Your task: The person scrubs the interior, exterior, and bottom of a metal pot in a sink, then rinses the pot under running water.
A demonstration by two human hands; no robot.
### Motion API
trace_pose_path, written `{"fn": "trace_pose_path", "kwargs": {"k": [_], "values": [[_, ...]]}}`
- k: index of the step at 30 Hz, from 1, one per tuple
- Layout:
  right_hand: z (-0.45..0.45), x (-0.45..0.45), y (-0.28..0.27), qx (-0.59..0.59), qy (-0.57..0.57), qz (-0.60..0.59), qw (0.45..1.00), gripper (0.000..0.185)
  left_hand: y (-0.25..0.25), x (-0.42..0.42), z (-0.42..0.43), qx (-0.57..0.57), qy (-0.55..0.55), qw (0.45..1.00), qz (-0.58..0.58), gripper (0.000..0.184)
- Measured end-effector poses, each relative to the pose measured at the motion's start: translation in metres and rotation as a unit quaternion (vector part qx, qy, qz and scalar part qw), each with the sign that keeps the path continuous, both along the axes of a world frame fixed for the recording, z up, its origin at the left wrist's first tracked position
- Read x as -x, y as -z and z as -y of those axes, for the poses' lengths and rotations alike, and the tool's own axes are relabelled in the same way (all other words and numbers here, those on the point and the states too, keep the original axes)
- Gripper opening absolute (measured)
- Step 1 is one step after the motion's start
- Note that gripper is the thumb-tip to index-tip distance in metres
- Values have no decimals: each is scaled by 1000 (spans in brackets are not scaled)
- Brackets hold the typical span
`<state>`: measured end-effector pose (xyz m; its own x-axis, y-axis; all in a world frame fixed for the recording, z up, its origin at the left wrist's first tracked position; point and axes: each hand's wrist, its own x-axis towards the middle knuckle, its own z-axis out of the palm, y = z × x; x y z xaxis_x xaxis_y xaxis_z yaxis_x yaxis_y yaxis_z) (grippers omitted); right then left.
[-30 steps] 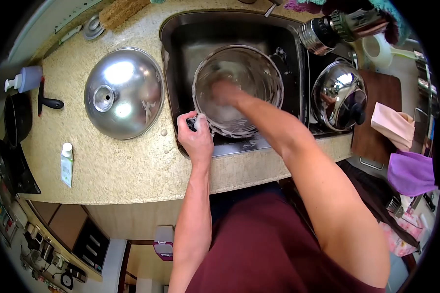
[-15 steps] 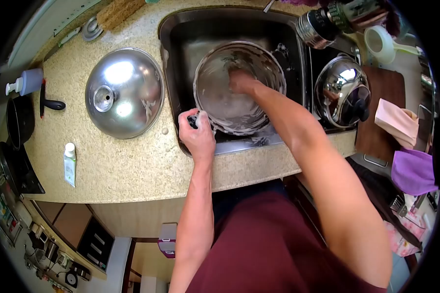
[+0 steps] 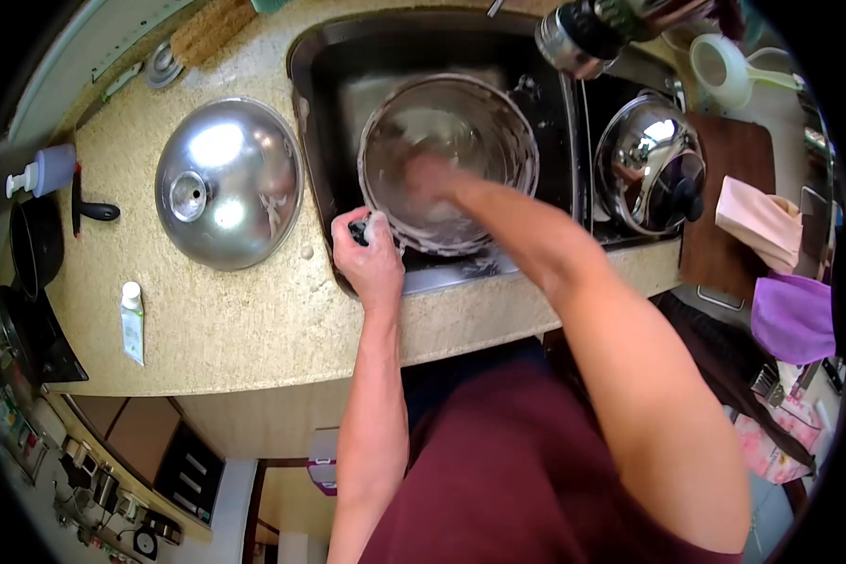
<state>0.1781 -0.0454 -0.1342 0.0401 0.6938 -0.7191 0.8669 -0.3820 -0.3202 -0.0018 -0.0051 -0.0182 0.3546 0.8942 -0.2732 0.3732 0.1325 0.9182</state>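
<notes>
A large metal pot (image 3: 528,179) stands in the sink (image 3: 315,122), with soap suds smeared along its rim and inner wall. My left hand (image 3: 371,258), foam on its fingers, is closed round a black handle (image 3: 357,231) at the pot's near left side. Inside the pot, my right hand (image 3: 430,179) reaches down toward the bottom. Motion smears its fingers, so whether they hold anything is hidden. On the counter to the left rests a domed metal lid (image 3: 230,179), its knob fitting facing up.
A faucet (image 3: 578,42) juts over the sink's far right corner. Right of the basin are a shiny lid (image 3: 644,164) and a brown cutting board (image 3: 724,216). A small white bottle (image 3: 133,324), a squeegee-like tool (image 3: 89,207) and a pump bottle (image 3: 52,172) occupy the left counter.
Inside the pot my right hand has swept left and nearer to me. My left hand keeps its grip at the pot's side. The whole view has shifted slightly.
</notes>
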Motion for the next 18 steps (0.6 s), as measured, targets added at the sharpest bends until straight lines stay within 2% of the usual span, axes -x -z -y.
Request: {"fn": "trace_pose_path", "kwargs": {"k": [2, 3, 4, 6, 8, 10, 11, 13, 14, 15, 18], "values": [[10, -38, -24, -81, 150, -40, 985, 34, -2, 0, 0, 15, -8, 1000, -12, 15], [24, -39, 46, -186, 86, 9, 979, 28, -5, 0, 0, 25, -12, 999, -17, 15], [16, -27, 30, -185, 85, 10, 979, 28, -8, -1, -1, 34, -16, 999, -21, 16], [-20, 11, -15, -4, 12, 19, 1000, 35, -12, -4, -1, 60, -24, 998, -21, 15], [-21, 9, 11, -102, -59, 48, 992, 35, -9, -5, 0, 47, -22, 998, -25, 14], [-20, -20, -22, 61, -85, 35, 994, 39, -16, -6, 0, 56, -37, 998, -9, 14], [-9, -37, -20, 60, -89, 40, 993, 39, -12, -7, 0, 29, -28, 999, -4, 14], [33, -39, 2, 85, 17, 60, 994, 39, -8, 0, 2, -7, -17, 1000, -1, 14], [41, -27, 33, 83, 12, 69, 994, 39, -6, -7, 0, -50, -16, 999, 14, 14], [39, -4, 37, 73, 0, 66, 995, 39, -11, -9, 0, 20, -27, 999, 11, 14], [2, 40, 11, -6, -47, 20, 999, 37, -16, -7, -2, 84, -28, 996, -16, 14]]}}
